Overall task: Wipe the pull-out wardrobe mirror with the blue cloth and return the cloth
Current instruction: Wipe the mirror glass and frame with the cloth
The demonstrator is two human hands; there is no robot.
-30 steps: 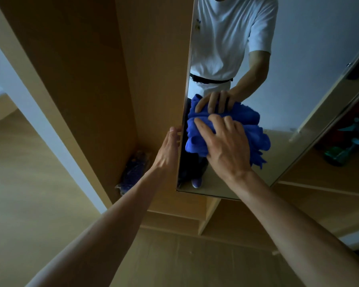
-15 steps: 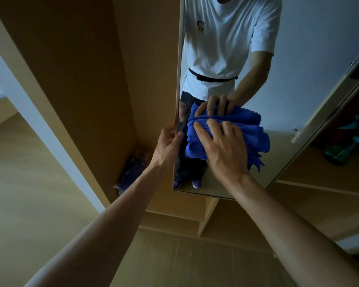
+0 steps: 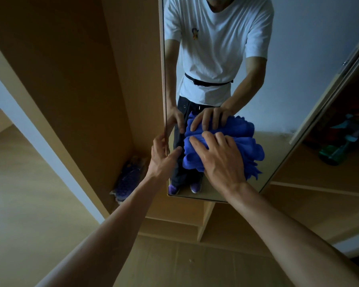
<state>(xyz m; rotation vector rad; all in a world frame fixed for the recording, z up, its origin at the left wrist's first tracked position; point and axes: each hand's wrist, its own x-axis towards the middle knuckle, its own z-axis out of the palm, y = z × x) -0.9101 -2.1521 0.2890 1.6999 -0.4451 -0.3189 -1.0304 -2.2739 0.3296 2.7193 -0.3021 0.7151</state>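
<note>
The tall pull-out mirror [image 3: 278, 83] stands out from the wooden wardrobe and reflects a person in a white shirt. My right hand [image 3: 222, 160] lies on a bunched blue cloth [image 3: 251, 150] and presses it flat against the lower part of the glass, fingers spread and only slightly bent. My left hand [image 3: 162, 158] grips the mirror's left edge, thumb on the glass face and fingers wrapped behind the edge. The cloth's reflection shows just above the cloth itself.
The wardrobe's wooden side panel [image 3: 75, 79] rises to the left of the mirror. A purple bagged bundle [image 3: 129, 179] lies on the wardrobe floor at the back left. An open compartment on the right holds a green object [image 3: 332, 154]. Light wooden floor [image 3: 19, 204] lies below.
The mirror has swung so that its face shows more fully to me. My left hand went from lying flat behind the edge to gripping it, thumb in front. The cloth stayed about where it was.
</note>
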